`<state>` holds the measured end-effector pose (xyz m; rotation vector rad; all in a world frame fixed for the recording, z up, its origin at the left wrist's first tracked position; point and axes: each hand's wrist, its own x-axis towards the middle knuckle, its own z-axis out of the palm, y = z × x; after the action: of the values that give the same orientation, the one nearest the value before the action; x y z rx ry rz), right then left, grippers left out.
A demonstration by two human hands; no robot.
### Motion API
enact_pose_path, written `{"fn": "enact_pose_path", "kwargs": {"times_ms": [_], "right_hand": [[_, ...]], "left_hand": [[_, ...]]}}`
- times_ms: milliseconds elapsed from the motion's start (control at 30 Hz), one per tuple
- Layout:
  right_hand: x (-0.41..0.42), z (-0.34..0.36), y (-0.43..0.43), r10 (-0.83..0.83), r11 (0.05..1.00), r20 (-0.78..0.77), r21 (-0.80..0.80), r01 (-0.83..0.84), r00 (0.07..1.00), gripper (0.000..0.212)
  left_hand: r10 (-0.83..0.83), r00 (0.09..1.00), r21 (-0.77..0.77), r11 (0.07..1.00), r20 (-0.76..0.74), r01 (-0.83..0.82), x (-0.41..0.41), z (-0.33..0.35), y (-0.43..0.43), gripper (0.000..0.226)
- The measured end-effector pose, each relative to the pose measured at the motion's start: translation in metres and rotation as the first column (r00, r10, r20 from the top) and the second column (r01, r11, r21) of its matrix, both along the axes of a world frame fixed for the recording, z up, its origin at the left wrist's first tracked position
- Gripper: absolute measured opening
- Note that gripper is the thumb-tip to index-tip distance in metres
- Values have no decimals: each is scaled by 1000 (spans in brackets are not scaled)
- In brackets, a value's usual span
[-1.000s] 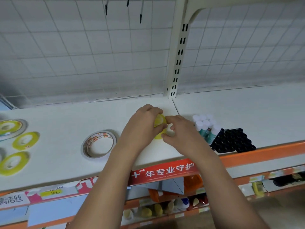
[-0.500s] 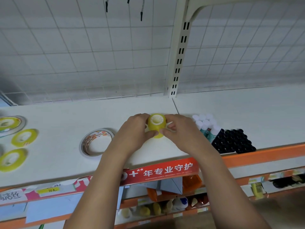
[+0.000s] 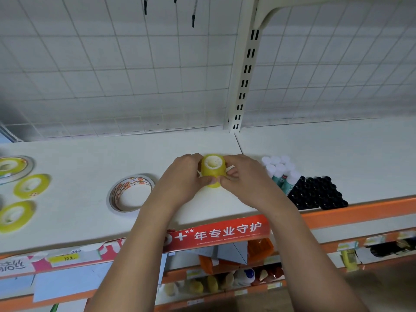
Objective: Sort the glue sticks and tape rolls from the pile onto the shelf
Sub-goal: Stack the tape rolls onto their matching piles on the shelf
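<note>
Both hands hold a stack of small yellow tape rolls at the middle of the white shelf. My left hand grips the stack's left side and my right hand grips its right side, thumbs meeting in front. The stack stands upright with its white core facing up. To the right stand white-capped glue sticks and a block of black-capped glue sticks. A wide printed tape roll lies flat to the left.
Two flat yellow tape rolls and a larger cased roll lie at the far left. A slotted upright post and wire grid back the shelf. An orange front rail with a red label strip edges it; lower shelves hold bottles.
The yellow tape, earlier hidden between my fingers, has been turned upright into a stack with its core facing up. Both hands stay at the same spot on the shelf.
</note>
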<state>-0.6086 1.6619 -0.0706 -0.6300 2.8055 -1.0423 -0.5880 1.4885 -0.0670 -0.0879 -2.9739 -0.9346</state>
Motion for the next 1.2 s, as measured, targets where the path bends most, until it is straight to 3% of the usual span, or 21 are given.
{"fn": "enact_pose_path", "kwargs": {"times_ms": [167, 300, 367, 467, 600, 767, 1033, 1200], "right_hand": [[5, -1, -2, -13, 1000, -27, -1, 13, 1000, 37], [11, 0, 0, -64, 998, -23, 23, 65, 998, 53], [19, 6, 2, -103, 994, -91, 13, 105, 991, 57], [29, 23, -7, -127, 989, -243, -106, 104, 962, 49], [37, 41, -52, -14, 992, -278, -128, -22, 960, 38], [51, 36, -130, 163, 972, -280, -118, -202, 946, 36], [81, 17, -260, 363, 925, -204, -41, -378, 909, 35], [92, 6, -315, 369, 928, -148, -1, -374, 917, 36]], "left_hand": [[34, 999, 20, 999, 12, -34, 0, -1, 2, 40], [42, 999, -11, 999, 16, -41, 5, -1, 3, 52], [60, 998, -79, 995, 6, -59, 11, 1, -2, 59], [96, 992, -142, 984, -81, -107, 25, 9, -19, 52], [188, 965, -187, 957, -185, -222, 49, 21, -51, 37], [347, 927, -206, 906, -143, -371, 91, 19, -117, 29], [537, 835, -236, 802, -120, -549, 157, 11, -231, 31], [546, 833, -244, 799, -85, -549, 167, 4, -282, 44]]}}
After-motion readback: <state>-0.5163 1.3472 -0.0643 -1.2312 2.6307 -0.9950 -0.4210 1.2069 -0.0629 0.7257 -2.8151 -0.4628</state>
